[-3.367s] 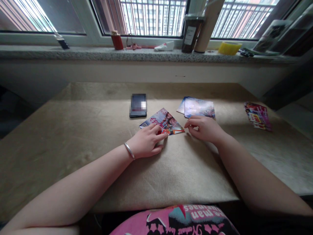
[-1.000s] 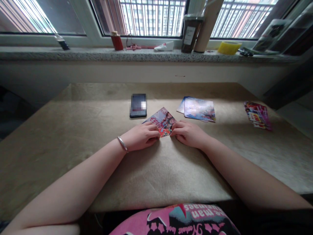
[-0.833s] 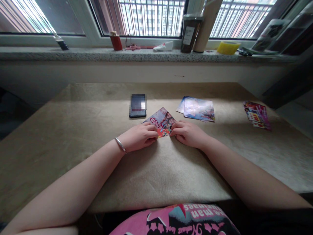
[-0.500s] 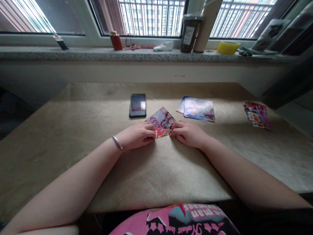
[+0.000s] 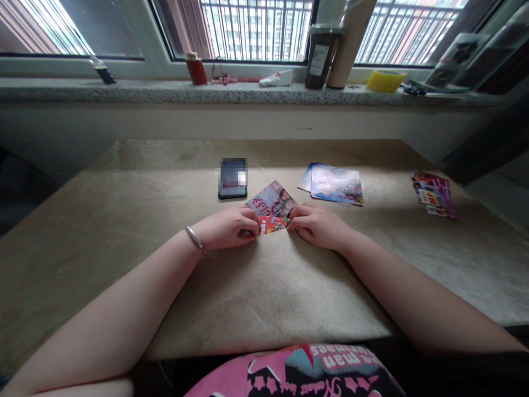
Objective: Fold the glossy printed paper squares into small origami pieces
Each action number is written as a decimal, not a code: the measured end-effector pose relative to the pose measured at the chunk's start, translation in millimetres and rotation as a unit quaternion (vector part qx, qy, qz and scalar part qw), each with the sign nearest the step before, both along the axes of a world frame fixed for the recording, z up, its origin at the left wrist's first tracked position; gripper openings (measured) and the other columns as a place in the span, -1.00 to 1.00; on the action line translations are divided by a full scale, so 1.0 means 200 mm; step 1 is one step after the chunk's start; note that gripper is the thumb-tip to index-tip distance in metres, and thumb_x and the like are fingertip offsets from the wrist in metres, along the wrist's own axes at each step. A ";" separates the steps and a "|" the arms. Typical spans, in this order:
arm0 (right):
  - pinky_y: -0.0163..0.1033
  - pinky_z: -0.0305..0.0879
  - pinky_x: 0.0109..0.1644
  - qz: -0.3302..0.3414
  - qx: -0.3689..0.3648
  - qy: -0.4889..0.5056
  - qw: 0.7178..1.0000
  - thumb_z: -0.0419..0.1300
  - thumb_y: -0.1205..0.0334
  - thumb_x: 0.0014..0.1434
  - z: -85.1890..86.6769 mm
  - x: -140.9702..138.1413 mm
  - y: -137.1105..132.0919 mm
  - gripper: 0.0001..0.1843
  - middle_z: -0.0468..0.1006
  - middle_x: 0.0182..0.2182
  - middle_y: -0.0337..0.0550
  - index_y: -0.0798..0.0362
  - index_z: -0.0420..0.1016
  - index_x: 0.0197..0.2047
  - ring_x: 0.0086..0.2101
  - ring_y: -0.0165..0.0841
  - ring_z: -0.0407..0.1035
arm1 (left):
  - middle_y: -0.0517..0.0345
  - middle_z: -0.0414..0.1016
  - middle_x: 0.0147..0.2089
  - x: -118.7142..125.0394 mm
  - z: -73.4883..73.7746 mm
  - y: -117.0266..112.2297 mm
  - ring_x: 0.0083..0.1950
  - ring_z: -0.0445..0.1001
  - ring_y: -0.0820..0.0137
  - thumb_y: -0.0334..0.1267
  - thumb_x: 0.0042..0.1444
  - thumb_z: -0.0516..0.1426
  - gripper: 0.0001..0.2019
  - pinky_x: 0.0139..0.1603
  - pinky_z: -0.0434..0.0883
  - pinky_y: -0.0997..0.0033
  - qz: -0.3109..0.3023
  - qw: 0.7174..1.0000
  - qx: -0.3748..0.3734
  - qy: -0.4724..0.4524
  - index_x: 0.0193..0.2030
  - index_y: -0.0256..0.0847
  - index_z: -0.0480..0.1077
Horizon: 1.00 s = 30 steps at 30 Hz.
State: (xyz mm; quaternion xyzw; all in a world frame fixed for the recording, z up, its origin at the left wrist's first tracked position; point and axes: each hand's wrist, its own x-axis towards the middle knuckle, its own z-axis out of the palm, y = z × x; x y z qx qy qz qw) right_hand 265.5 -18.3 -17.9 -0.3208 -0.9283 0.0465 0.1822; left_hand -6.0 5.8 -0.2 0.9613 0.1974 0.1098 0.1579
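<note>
A colourful printed paper sheet (image 5: 273,210) lies on the beige table (image 5: 124,231), folded over at its near edge. My left hand (image 5: 225,228), with a silver bangle on the wrist, has its fingers curled and pinches the sheet's left side. My right hand (image 5: 317,225) is closed on the sheet's right side, fingertips pressing the fold. The two hands almost meet over the red lower strip of the paper.
A dark phone (image 5: 233,179) lies just beyond the sheet. A small stack of bluish printed sheets (image 5: 335,185) sits to the right, and a pink one (image 5: 435,195) near the right edge. The windowsill holds a red cup (image 5: 196,69), a dark jar (image 5: 321,55) and yellow tape (image 5: 383,80).
Since 3.4 s ago my right hand came left onto the sheet and the sheet got folded smaller. In the last second my left hand slid slightly left along the fold.
</note>
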 end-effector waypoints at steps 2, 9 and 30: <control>-0.24 0.26 -0.20 -0.003 0.002 0.001 1.000 0.05 0.44 0.10 0.00 0.00 0.00 -0.72 0.53 -0.23 -0.10 -0.02 0.56 -0.28 -0.24 -0.34 0.35 | 0.09 0.46 -0.21 0.00 0.00 0.00 -0.17 0.40 0.40 -0.39 0.09 0.11 -0.88 -0.13 0.37 0.41 -0.003 1.000 -0.005 0.000 -0.38 -0.19 0.49; -0.25 0.26 -0.19 -0.002 0.004 0.008 1.000 0.06 0.44 0.10 -0.01 0.01 0.00 -0.72 0.53 -0.24 -0.11 -0.02 0.57 -0.30 -0.23 -0.34 0.36 | 0.10 0.48 -0.19 -0.02 0.01 0.01 -0.16 0.41 0.42 -0.38 0.10 0.12 -0.87 -0.10 0.38 0.42 -0.006 1.000 -0.019 0.007 -0.39 -0.19 0.50; -0.26 0.25 -0.22 -0.003 -0.012 0.012 1.000 0.05 0.44 0.12 0.02 0.05 0.01 -0.75 0.52 -0.32 -0.11 0.03 0.54 -0.39 -0.30 -0.36 0.36 | 0.03 0.44 -0.06 -0.02 0.06 -0.03 -0.02 0.37 0.32 -0.22 0.15 0.13 -0.85 0.04 0.36 0.30 0.036 0.998 -0.013 0.041 -0.20 -0.21 0.43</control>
